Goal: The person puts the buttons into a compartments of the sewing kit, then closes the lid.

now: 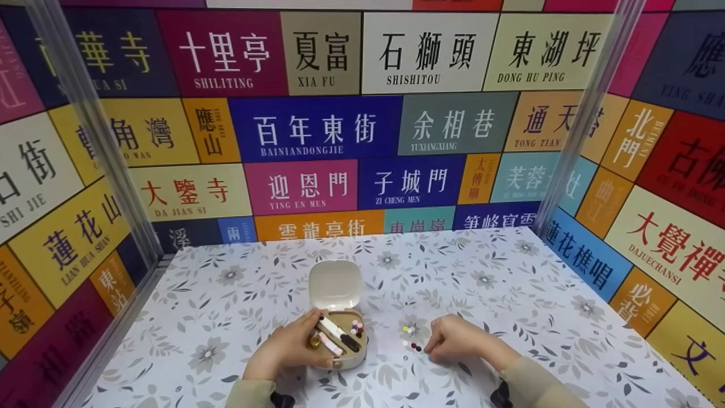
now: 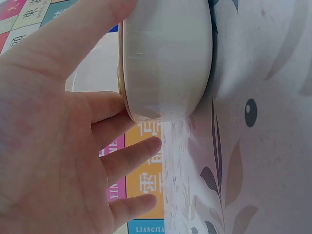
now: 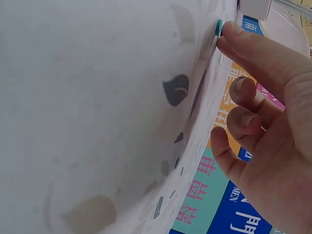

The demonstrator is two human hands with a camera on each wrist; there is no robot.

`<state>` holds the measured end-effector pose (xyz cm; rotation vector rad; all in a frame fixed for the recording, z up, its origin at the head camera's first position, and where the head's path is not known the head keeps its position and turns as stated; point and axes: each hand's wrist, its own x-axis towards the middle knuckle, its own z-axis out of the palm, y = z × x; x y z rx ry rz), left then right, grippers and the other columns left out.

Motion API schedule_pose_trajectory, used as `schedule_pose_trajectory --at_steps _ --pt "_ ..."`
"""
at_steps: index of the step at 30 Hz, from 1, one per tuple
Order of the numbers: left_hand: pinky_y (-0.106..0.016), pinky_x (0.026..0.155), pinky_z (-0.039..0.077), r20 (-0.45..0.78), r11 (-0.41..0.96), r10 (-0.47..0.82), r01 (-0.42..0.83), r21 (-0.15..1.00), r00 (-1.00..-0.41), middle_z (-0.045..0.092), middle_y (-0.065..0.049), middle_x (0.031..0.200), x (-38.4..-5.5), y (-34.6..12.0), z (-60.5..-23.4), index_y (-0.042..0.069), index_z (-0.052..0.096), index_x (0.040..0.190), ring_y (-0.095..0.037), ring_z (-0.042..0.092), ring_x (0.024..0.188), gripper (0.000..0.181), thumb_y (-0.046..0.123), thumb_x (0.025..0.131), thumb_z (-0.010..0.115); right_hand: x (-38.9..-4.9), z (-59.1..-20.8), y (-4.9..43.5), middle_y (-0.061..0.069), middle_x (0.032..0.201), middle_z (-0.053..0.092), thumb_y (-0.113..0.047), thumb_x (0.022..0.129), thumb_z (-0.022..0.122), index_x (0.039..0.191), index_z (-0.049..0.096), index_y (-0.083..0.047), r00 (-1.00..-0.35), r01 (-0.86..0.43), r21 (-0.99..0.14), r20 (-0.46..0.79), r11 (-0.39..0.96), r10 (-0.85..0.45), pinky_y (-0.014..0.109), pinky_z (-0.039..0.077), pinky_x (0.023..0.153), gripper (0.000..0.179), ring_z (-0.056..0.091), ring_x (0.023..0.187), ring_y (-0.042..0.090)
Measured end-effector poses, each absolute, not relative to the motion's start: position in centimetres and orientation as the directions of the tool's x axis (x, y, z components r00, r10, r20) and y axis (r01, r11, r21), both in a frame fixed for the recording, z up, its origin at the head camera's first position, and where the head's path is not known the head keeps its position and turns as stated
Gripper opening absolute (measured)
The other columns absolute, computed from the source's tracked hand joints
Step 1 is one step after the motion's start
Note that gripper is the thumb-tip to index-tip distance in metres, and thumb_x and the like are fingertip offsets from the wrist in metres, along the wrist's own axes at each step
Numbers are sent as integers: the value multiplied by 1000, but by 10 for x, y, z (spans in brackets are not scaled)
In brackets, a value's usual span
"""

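An open white case [image 1: 352, 361] stands on the table with its lid [image 1: 335, 283] raised at the back. My left hand [image 1: 291, 344] holds the case from its left side, thumb on the near rim and index finger on the far rim. Inside lie a white-and-black pen-like stick [image 1: 340, 334], a pink-patterned tube [image 1: 331, 343] and several small round button-like pieces [image 1: 356, 327]. To the right, my right hand [image 1: 456, 339] is down at the tabletop. Its thumb and index fingertips pinch a small teal button-like disc [image 3: 218, 28], seen edge-on; the other fingers are loosely bent.
Several loose button-like pieces, among them a yellow one [image 1: 405, 328] and a dark red one [image 1: 414, 345], lie left of my right hand. A floral white cloth [image 1: 238, 317] covers the table. Sign-printed walls [image 1: 317, 127] and metal posts [image 1: 586, 107] surround it.
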<state>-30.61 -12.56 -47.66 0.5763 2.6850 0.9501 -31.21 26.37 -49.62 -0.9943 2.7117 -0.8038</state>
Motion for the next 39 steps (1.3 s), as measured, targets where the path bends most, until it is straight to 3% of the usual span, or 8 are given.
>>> schedule_pose_trajectory --at_steps 16,27,34,39 --pt "-66 109 19 -86 692 437 273 669 -895 23 -11 158 -305 -125 -477 9 26 154 -44 27 138 120 51 59 87 -310 -498 259 -19 68 50 -9 66 77 71 76 -19 -765 -602 -432 73 672 -639 18 46 59 11 48 62 -1" --pt "-64 110 19 -66 689 450 299 661 -891 24 -13 158 -302 -127 -476 5 26 153 -42 27 139 119 51 60 87 -323 -498 260 -13 71 61 -7 74 77 76 74 -9 -765 -511 -641 35 573 -643 16 47 54 4 52 60 -2" --pt "-68 108 18 -85 707 441 287 646 -894 25 -12 158 -305 -126 -476 7 27 153 -43 27 139 119 52 61 86 -337 -493 258 -9 73 65 -11 78 75 80 76 -8 -782 -484 -674 47 558 -622 16 48 55 4 54 60 0" --pt "-63 111 17 -81 699 441 285 656 -894 23 -13 158 -306 -127 -477 7 27 153 -41 25 140 119 50 60 87 -349 -492 258 -6 73 68 -14 80 75 82 76 -8 -815 -433 -692 27 578 -578 18 47 56 6 55 60 3"
